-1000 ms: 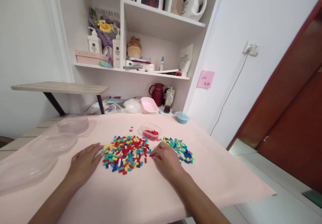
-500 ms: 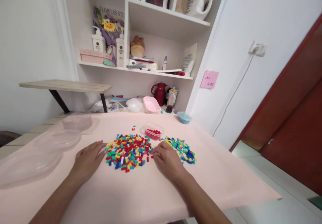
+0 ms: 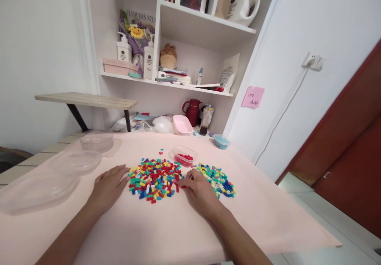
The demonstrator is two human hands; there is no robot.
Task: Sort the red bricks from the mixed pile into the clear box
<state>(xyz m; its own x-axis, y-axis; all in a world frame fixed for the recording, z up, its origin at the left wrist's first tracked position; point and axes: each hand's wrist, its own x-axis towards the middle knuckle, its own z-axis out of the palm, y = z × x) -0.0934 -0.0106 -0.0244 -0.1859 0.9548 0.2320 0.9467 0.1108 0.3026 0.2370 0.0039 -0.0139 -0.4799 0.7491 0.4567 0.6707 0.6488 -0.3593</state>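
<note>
Along the left side of the pink-covered bench [image 3: 149, 231], three transparent plastic tubs stand in a row: the nearest [image 3: 38, 191] runs to the picture's left edge, the middle one [image 3: 76, 162] sits behind it, and the farthest [image 3: 97, 141] stands near the wooden riser [image 3: 86, 100]. A strip of pink cover separates them from the left hand [image 3: 108, 185]. That hand lies palm down, its grip loosely spread with nothing in it, fingertips at the left edge of the large mixed brick pile [image 3: 156, 179]. From the pile, pink cover stretches to the near edge, broad enough for both forearms. Just behind the pile's right side stands a small transparent tub [image 3: 175, 152] of red bricks [image 3: 183, 157]. The right hand [image 3: 202, 191] occupies the narrow gap between the two piles, its grip curled nearly together over a red brick [image 3: 183, 186]; I cannot tell whether it is held. The second brick pile [image 3: 217, 179] spreads behind that hand, and a tub of blue pieces [image 3: 220, 140] stands near the bench's back right corner. Pink cover continues to the slanting right edge, with tiled floor [image 3: 297, 185] beyond.

Compared with the earliest frame, the view has turned slightly left, and the right fingertips sit closer to the large pile.
</note>
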